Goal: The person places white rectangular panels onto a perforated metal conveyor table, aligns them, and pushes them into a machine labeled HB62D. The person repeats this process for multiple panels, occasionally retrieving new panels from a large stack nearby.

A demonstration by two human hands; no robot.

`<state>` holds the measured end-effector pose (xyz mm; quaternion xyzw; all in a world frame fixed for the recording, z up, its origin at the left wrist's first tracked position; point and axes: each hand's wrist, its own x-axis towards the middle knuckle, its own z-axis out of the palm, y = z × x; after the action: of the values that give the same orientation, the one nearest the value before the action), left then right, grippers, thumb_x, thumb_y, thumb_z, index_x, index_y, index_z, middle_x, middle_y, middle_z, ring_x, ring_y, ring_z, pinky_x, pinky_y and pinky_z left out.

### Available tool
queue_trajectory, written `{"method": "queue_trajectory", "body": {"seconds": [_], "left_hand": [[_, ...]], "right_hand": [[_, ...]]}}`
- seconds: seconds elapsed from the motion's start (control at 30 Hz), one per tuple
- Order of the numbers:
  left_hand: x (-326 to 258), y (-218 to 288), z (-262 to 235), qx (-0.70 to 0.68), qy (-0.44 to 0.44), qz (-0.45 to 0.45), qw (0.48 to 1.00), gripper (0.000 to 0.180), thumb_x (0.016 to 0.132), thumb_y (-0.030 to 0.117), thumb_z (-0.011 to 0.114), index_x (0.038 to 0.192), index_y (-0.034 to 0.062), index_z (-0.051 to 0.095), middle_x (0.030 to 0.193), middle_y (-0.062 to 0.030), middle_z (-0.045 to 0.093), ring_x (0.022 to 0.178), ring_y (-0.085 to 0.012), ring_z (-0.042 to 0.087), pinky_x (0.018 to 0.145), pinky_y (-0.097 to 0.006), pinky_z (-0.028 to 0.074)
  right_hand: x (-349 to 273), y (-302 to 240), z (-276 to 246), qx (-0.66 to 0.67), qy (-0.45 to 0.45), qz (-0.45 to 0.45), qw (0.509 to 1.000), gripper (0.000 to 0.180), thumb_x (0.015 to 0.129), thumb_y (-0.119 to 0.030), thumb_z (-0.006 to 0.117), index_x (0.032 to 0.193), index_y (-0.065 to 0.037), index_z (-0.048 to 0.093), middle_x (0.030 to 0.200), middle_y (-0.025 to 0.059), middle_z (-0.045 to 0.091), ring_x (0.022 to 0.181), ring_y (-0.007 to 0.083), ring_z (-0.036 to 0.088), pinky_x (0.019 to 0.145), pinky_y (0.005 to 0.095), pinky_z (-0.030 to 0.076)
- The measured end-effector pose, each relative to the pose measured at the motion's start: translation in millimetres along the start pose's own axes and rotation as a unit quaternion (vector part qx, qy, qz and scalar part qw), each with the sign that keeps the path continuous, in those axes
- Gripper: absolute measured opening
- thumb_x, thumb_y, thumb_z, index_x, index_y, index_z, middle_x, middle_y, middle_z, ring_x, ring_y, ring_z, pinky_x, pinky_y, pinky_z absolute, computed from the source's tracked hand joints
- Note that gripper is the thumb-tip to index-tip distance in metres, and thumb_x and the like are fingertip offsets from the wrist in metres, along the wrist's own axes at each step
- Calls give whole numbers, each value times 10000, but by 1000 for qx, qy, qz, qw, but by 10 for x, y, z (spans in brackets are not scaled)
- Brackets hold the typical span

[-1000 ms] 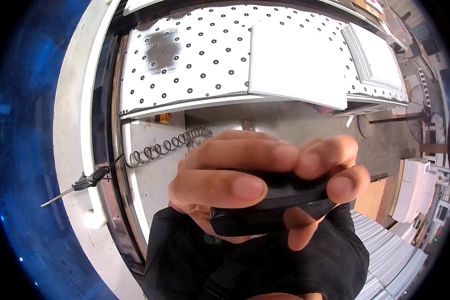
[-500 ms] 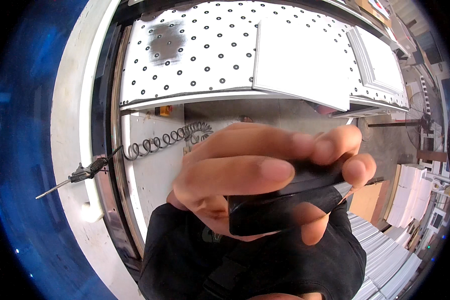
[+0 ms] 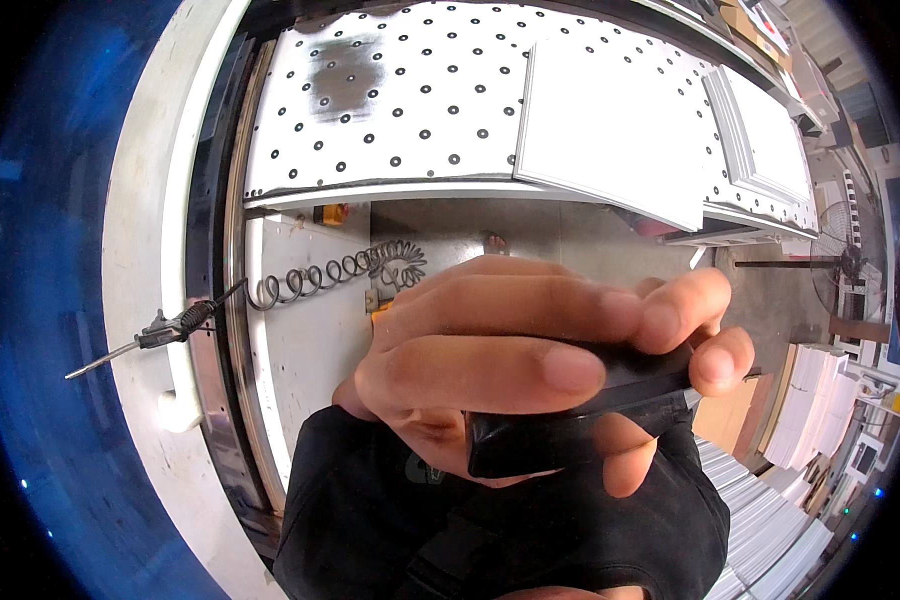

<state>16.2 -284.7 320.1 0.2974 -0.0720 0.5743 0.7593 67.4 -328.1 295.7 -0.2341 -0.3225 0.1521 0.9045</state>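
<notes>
Close in front of me, a dark, smooth, box-shaped object point(image 3: 530, 445) is held up between both hands; its kind cannot be made out. My left hand point(image 3: 470, 345) reaches across its left end and top, fingers wrapped over it. At its right end, the fingertips of my right hand point(image 3: 705, 320) press on the top and edge. Another fingertip point(image 3: 627, 452) shows below, against the dark face. Most of my right hand's palm is hidden behind the object. My black shirt point(image 3: 510, 530) fills the area below the hands.
Beyond the hands stands a white worktable point(image 3: 425, 105) with black dots. It carries a white panel point(image 3: 615, 130), overhanging the near edge, and stacked panels point(image 3: 765, 140). An air blow gun point(image 3: 165, 330) on a coiled hose point(image 3: 335, 280) lies at left. Stacks of white boards point(image 3: 810, 400) stand at right.
Both hands and the dark object appear slightly lower and further right in the view. The worktable has shifted a little too. The grip looks the same.
</notes>
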Motion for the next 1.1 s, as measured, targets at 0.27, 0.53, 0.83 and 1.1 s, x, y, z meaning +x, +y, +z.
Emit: {"method": "queue_trajectory", "body": {"seconds": [0.27,0.53,0.83,1.1], "left_hand": [[-20,-31,9,-11,-4,-1,1000,399,816,-76,756,1161,-25,563,1229,-245,575,1032,-332,650,808,-520,555],[-18,-87,-8,-13,-33,5,999,418,829,-35,758,1202,-22,570,1231,-230,584,1042,-315,648,826,-482,556],[-21,-197,-113,6,-71,20,997,444,844,11,761,1247,-19,578,1233,-212,594,1054,-295,645,845,-439,557],[126,-137,-381,170,-125,109,971,425,861,55,759,1248,6,592,1206,-189,602,1038,-274,640,843,-397,560]], "right_hand": [[-3,-26,-9,23,-17,-11,1000,349,829,-74,810,1076,-44,566,1098,223,544,987,267,590,1007,393,465],[31,-86,-85,27,-51,-4,998,314,855,-73,789,1056,-21,554,1092,254,556,962,277,610,1010,401,468],[-44,30,-50,15,17,-36,999,417,845,-92,813,1131,-44,513,1075,200,529,980,240,576,1006,353,458],[89,-116,-345,17,43,1,999,576,742,-124,872,1181,-72,503,1135,87,488,1010,196,535,933,272,470]]}}
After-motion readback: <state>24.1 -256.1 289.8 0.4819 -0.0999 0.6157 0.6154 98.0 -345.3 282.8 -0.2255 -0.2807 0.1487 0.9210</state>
